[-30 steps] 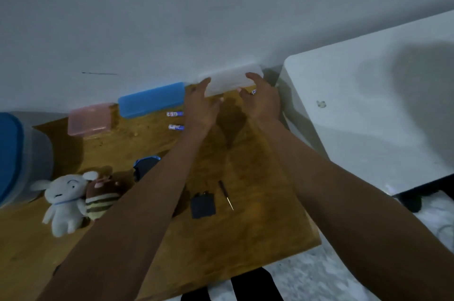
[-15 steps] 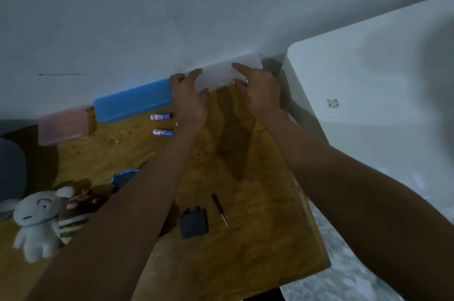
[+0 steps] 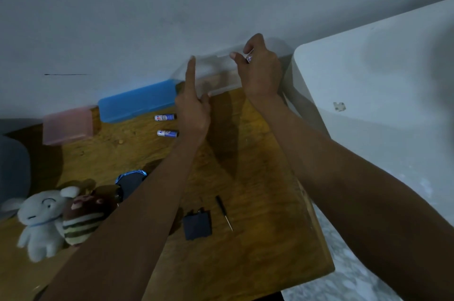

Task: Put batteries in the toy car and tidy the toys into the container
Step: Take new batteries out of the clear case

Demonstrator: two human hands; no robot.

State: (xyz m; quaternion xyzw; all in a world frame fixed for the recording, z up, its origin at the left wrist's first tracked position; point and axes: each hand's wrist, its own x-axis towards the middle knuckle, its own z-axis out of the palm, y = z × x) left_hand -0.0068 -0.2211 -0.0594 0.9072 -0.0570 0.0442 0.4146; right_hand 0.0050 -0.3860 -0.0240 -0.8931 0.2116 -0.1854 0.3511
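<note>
A clear plastic box [image 3: 221, 79] stands against the wall at the back of the wooden table [image 3: 258, 239], its lid tilted up. My left hand [image 3: 194, 109] touches the lid's left side with a straight index finger, thumb at the box's front edge. My right hand [image 3: 260, 72] pinches a small battery [image 3: 249, 57] at the lid's top edge. Two more batteries [image 3: 165, 117] [image 3: 167, 133] lie left of my left hand. The blue and black toy car [image 3: 130, 181] is partly hidden behind my left forearm. Its dark battery cover [image 3: 197, 225] and a small screwdriver [image 3: 224, 212] lie nearer me.
A blue box [image 3: 137, 100] and a pink box [image 3: 67, 125] sit along the wall. A white plush [image 3: 41, 222] and a brown striped plush [image 3: 83, 217] lie at the front left, beside a grey container [image 3: 12, 165]. A white surface [image 3: 368, 104] adjoins the table's right side.
Both hands reached the clear box and its lid has swung up. My right hand has risen to the lid's top edge with a battery in its fingers.
</note>
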